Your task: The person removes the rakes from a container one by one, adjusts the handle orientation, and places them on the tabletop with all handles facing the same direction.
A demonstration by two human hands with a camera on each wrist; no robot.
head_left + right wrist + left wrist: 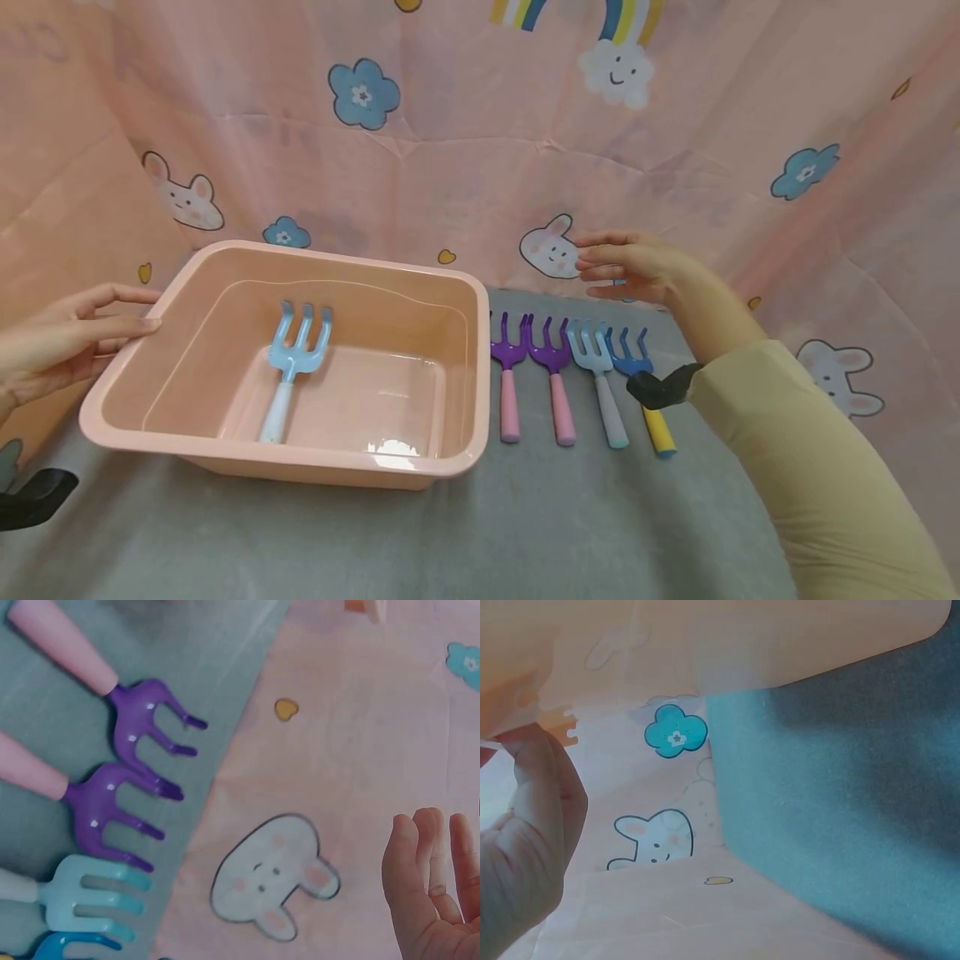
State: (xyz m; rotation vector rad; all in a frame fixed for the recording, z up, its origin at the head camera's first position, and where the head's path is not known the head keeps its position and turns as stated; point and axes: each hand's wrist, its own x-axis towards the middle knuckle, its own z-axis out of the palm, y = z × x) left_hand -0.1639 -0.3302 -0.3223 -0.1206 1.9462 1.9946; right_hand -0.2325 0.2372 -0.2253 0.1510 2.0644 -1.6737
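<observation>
A pink plastic basin [300,460] stands on the left of the grey surface. My left hand [78,337] pinches its left rim between thumb and fingers; in the left wrist view the left hand [532,817] shows at the edge. Inside the basin, a light blue hand rake [296,358] leans with its tines against the far wall. My right hand [626,265], fingers extended and holding nothing, hovers beyond a row of hand rakes. The row has two purple rakes with pink handles [509,408] [561,408], a light blue one [611,408] and a blue one with a yellow handle [659,432].
Pink cloth [465,183] printed with rabbits, flowers and clouds hangs behind and at both sides of the grey surface [525,533]. Black camera mounts [663,386] sit at both wrists, the right one overlapping the blue rake in the head view.
</observation>
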